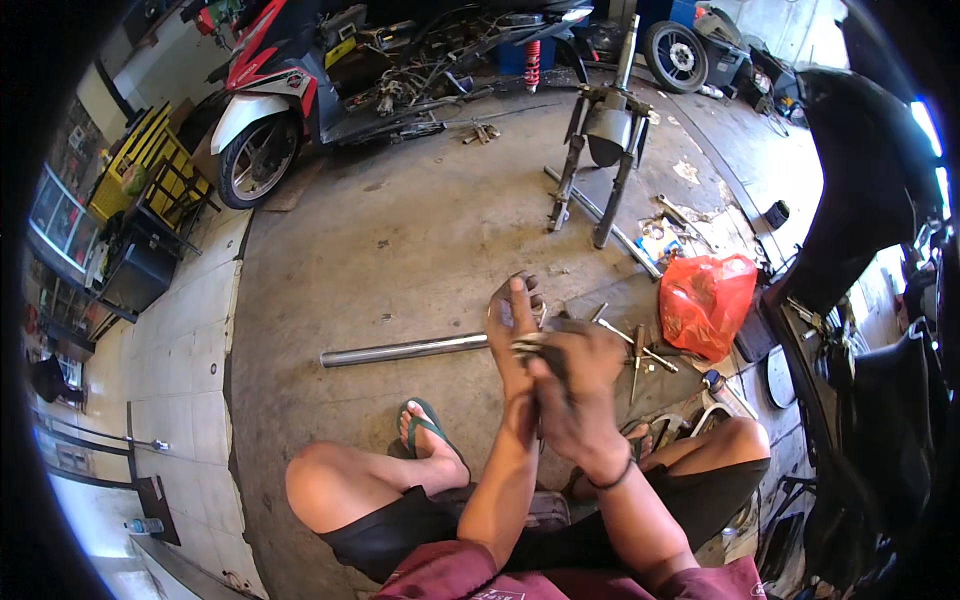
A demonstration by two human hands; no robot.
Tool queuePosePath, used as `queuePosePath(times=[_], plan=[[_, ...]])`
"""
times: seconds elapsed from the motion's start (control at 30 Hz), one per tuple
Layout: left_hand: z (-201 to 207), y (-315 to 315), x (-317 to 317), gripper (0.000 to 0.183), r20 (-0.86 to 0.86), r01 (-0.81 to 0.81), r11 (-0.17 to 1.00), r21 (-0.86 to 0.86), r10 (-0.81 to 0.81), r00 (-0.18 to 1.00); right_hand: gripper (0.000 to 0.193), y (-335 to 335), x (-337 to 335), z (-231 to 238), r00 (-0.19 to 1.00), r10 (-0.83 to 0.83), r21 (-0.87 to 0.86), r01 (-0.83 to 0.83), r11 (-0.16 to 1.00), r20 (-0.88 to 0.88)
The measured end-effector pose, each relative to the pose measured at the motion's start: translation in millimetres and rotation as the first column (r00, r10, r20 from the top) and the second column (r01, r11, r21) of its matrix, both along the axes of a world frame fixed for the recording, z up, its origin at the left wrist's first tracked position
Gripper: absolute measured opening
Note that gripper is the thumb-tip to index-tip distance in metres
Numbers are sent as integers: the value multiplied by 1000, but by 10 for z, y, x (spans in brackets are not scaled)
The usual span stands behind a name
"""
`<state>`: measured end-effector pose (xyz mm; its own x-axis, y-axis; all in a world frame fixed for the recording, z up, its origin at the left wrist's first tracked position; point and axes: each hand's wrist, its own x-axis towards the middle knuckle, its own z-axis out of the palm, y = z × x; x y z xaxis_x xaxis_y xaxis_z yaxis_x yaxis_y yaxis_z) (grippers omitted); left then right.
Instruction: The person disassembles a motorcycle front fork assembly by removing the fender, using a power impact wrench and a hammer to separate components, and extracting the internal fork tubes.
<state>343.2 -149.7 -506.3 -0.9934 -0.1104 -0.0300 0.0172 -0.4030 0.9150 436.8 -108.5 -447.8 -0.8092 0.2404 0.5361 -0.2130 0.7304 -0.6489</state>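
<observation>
My left hand [508,318] is raised in front of me, its thumb up and fingers curled; a small pale ring-like edge shows by the fingertips. My right hand [582,382], blurred by motion, is closed against the left hand's palm and wrist. A small pale, ribbed piece [527,346] shows between the two hands, too smeared to name. Beneath them a shiny metal tube [405,350] lies on the floor, its right end hidden behind my left hand.
A red plastic bag [706,305] and a T-handle wrench [638,362] are on the right. A motorcycle fork assembly [608,135] stands ahead. A partly stripped scooter [390,75] is at the back left. Black body panels [865,200] rise at the right edge.
</observation>
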Motion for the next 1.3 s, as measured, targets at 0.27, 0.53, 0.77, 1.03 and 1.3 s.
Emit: queuePosePath(times=[0.27, 0.53, 0.77, 1.03, 1.3], plan=[[-461, -188, 556, 53, 311, 42, 986, 163, -91, 946, 18, -149, 673, -499, 992, 126, -34, -126, 991, -8], [40, -94, 745, 68, 152, 332, 790, 515, -466, 872, 22, 113, 1250, -755, 975, 64, 132, -93, 987, 212], [-239, -83, 636, 67, 96, 313, 645, 697, -516, 851, 25, 421, 1050, -424, 968, -243, -120, 235, 965, -62], [-834, -203, 784, 68, 56, 394, 316, 863, -835, 547, 55, 424, 612, -1287, 884, 388, 346, -291, 892, -259], [-977, -317, 927, 69, 205, 459, 523, 718, -789, 579, 53, 459, 708, -1315, 953, 276, 150, -293, 944, 127]])
